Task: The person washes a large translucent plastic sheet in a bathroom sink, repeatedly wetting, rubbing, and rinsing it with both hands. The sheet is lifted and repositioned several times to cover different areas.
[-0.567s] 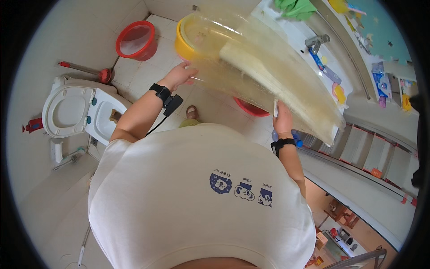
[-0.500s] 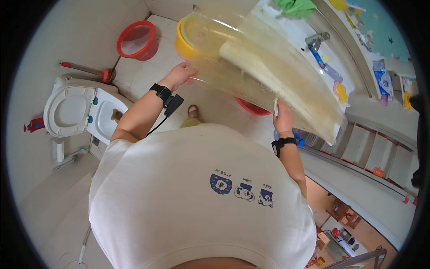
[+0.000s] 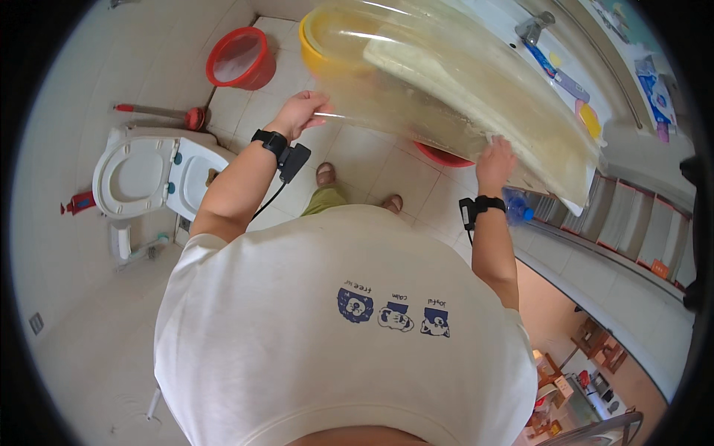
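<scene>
A large, translucent yellowish plastic sheet (image 3: 416, 97) slopes in front of me, its far right part over the white washbasin counter (image 3: 506, 33). A pale band runs lengthwise along it. At its near left edge, my left hand (image 3: 297, 113) is closed, pinching the rim between thumb and fingers. My right hand (image 3: 497, 160) is closed against the near edge farther right. A small crumpled white piece, like cloth or tissue, shows at its fingertips; its exact kind is unclear. Both wrists wear black straps with small devices.
Beneath the sheet are a yellow basin (image 3: 312, 44) and a red basin (image 3: 439, 154). A red bucket (image 3: 239, 59), a plunger (image 3: 167, 113) and a toilet (image 3: 141, 178) stand left. A faucet (image 3: 534, 28) and shelves (image 3: 632, 215) are at right, with a blue bottle (image 3: 518, 207) nearby.
My view has shifted, so the room sits farther right and higher. The sheet has moved up in view, and my right hand appears higher and more to the right. My left hand keeps its pinch.
</scene>
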Action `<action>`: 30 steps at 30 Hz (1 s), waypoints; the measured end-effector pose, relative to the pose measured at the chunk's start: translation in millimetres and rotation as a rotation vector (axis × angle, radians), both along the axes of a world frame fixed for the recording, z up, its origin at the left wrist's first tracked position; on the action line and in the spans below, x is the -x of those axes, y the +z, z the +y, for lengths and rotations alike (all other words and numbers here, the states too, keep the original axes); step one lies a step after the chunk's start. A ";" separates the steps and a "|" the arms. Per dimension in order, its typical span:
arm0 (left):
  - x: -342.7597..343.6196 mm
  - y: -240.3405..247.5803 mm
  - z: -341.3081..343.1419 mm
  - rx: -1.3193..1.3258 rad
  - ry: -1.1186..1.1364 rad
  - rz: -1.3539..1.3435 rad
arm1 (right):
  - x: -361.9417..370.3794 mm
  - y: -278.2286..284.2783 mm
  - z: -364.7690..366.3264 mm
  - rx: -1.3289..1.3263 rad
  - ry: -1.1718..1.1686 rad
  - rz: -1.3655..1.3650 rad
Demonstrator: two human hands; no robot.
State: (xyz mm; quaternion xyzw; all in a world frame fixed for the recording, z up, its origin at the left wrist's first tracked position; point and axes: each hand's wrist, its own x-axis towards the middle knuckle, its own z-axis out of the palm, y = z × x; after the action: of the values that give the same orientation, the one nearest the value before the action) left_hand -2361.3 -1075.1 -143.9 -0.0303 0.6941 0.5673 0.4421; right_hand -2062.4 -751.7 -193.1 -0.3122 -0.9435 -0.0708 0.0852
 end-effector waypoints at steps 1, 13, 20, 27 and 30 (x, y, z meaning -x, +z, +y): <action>0.9 1.1 2.0 0.002 -0.046 -0.025 | 5.0 -1.1 -5.2 0.013 -0.061 -0.111; 24.0 57.0 37.4 -0.219 0.002 -0.020 | 181.2 80.9 -181.4 0.386 0.391 0.416; 41.8 54.3 43.4 -0.212 -0.252 0.139 | 119.8 59.3 -133.2 0.261 0.334 0.304; 71.7 1.5 52.2 -0.276 -0.308 0.297 | 37.8 15.7 -58.8 0.236 0.043 0.250; 103.8 -12.6 79.5 -0.316 -0.293 0.356 | 53.0 4.3 -39.9 0.294 0.086 0.284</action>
State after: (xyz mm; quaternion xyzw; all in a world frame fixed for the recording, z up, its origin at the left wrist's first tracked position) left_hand -2465.1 -995.6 -156.5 0.2398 0.6608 0.5948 0.3900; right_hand -2115.4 -791.6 -188.8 -0.2875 -0.9347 0.1163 0.1739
